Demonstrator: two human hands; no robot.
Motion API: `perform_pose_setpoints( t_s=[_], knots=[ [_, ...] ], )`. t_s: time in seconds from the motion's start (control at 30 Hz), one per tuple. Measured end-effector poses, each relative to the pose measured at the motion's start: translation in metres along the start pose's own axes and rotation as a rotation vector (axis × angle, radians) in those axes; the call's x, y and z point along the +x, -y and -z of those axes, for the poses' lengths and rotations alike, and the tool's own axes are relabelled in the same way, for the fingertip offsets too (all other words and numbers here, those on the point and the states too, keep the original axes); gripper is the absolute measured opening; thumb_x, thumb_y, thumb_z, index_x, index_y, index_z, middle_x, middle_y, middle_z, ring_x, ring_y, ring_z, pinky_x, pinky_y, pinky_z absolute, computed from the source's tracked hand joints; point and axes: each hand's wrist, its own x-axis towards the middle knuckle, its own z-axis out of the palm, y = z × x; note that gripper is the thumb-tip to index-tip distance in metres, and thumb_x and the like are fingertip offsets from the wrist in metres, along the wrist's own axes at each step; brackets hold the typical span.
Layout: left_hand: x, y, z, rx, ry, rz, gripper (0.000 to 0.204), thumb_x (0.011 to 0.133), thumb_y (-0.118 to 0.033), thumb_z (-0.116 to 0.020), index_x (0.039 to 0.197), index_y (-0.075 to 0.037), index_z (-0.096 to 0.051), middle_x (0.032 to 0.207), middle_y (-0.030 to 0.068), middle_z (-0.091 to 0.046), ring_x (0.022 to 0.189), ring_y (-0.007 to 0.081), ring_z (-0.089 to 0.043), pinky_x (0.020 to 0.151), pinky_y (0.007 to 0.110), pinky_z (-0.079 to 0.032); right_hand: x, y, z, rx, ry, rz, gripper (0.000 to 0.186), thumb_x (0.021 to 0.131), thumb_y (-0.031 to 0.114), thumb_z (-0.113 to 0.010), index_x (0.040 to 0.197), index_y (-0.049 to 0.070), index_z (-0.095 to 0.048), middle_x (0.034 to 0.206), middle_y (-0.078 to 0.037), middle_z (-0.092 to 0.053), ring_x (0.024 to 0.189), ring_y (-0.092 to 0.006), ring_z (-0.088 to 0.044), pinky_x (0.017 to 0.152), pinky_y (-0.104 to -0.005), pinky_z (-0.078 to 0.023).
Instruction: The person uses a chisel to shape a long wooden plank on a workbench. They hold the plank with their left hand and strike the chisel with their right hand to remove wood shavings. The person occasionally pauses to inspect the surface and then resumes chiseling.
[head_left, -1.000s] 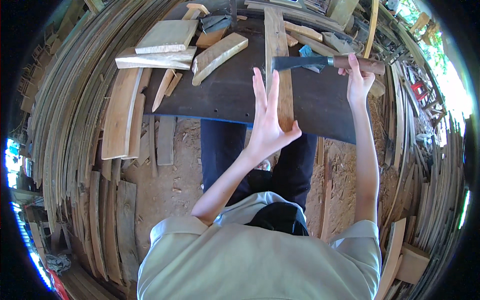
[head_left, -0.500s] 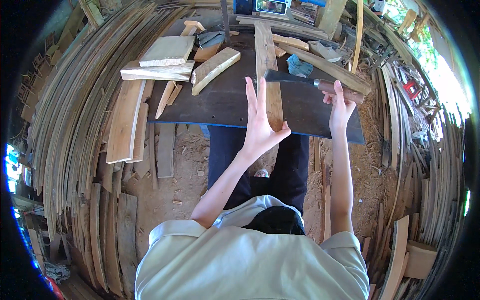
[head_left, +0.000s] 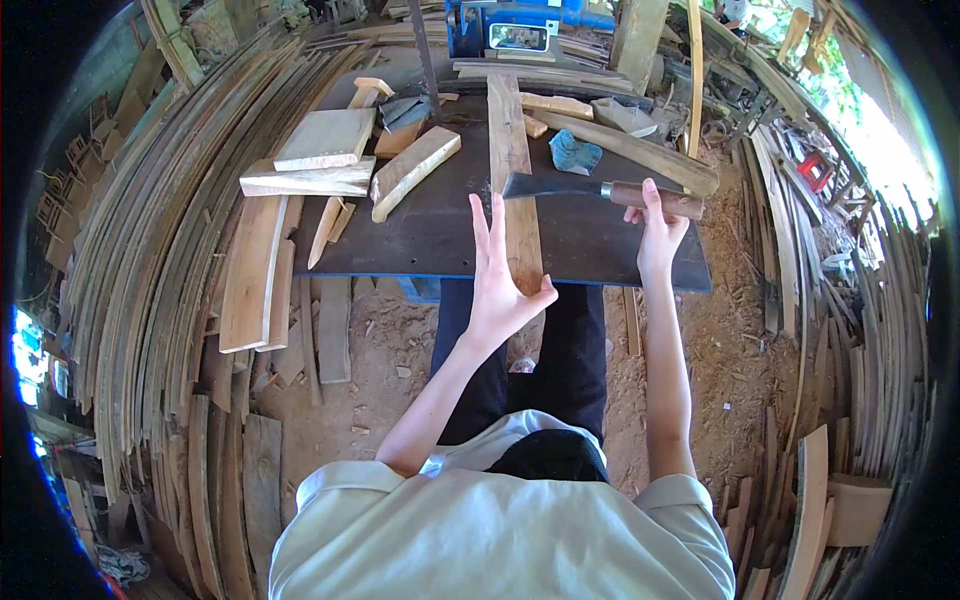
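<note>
My right hand [head_left: 660, 232] grips a knife [head_left: 555, 186] by its brown wooden handle, its thumb lying up along the handle. The dark, broad blade points left, level above the table. My left hand [head_left: 500, 290] is raised with its fingers spread, holding nothing. Its fingertips are close to the tip of the blade; I cannot tell whether they touch. Under the blade a long wooden board [head_left: 524, 245] runs away from me across the dark table [head_left: 420, 235]. A crumpled blue cloth [head_left: 575, 153] lies just beyond the knife.
Wood blocks [head_left: 418, 170] and stacked planks [head_left: 258, 262] sit at the table's left. A long timber [head_left: 640, 150] lies at the right. A blue machine [head_left: 470, 35] with a phone [head_left: 518, 37] stands at the back. Long strips of wood [head_left: 130, 260] line the left side.
The view has shifted, so the table and both hands appear slightly left and lower. My grip on the knife and the spread of my left hand look the same.
</note>
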Motion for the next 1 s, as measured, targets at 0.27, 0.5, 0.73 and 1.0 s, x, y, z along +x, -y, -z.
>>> perform_pose_setpoints(
  t_s=[0.27,0.5,0.73,1.0],
  knots=[
    [0.0008,-0.0048,-0.0003,0.001,0.001,0.002,0.114,0.064,-0.009,-0.074,0.154,-0.014,-0.004,0.157,0.0245,0.004,0.145,0.0427,-0.007,0.114,0.056,-0.020,-0.0020,0.0007,0.0033,-0.026,0.007,-0.012,0.023,0.087,0.021,-0.072,0.076,0.003,-0.061,0.066,-0.005,-0.062,0.050,-0.0112,-0.055,0.048,-0.0237,-0.040],
    [0.0001,-0.0027,-0.0010,-0.017,-0.001,0.015,0.114,0.063,-0.007,-0.074,0.154,-0.015,-0.005,0.157,0.0240,0.003,0.145,0.0424,-0.007,0.114,0.056,-0.020,-0.0020,-0.0024,0.0049,-0.040,0.027,-0.004,0.022,0.089,0.020,-0.070,0.079,0.002,-0.061,0.068,-0.006,-0.063,0.052,-0.0119,-0.055,0.050,-0.0243,-0.040],
    [-0.0005,-0.0025,-0.0008,-0.005,-0.003,0.000,0.113,0.064,-0.009,-0.074,0.154,-0.014,-0.006,0.157,0.0253,0.003,0.145,0.0422,-0.008,0.114,0.056,-0.020,-0.0038,0.0016,0.0042,-0.053,0.030,-0.018,0.023,0.089,0.021,-0.070,0.079,0.002,-0.061,0.070,-0.007,-0.063,0.052,-0.0122,-0.055,0.050,-0.0242,-0.040],
    [0.0013,-0.0006,0.0007,-0.067,0.017,-0.010,0.111,0.065,-0.009,-0.073,0.154,-0.014,-0.007,0.157,0.0260,0.001,0.145,0.0415,-0.008,0.115,0.054,-0.020,-0.0008,-0.0001,0.0022,-0.029,0.013,-0.006,0.024,0.088,0.021,-0.071,0.078,0.002,-0.061,0.067,-0.006,-0.063,0.052,-0.0124,-0.055,0.050,-0.0248,-0.041]
  ],
)
